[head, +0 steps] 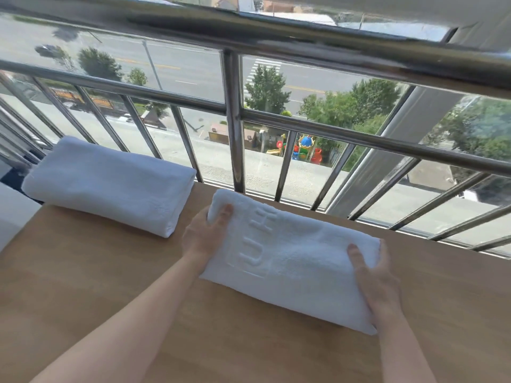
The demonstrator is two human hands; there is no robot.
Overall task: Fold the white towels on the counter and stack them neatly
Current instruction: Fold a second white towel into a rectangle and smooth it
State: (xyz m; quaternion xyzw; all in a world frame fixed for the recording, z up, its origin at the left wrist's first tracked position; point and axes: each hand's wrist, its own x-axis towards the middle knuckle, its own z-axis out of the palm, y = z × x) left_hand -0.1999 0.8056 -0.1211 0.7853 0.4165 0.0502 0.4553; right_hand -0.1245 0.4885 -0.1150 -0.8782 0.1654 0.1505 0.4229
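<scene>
Left hand (206, 233): forearm stretched forward, thumb on top of the embossed towel's (290, 258) left end, fingers tucked beneath.
Right hand (378, 283): grips the right end likewise, well apart from the left.
Embossed towel: folded, lying on the wooden counter (110, 294), far corner near the metal railing (235, 120).
Second folded towel (110, 186): rear left, apart.
Counter wood shows in front and between the towels.

White towels (290, 258), one embossed with letters; tan wooden counter (96, 272).
</scene>
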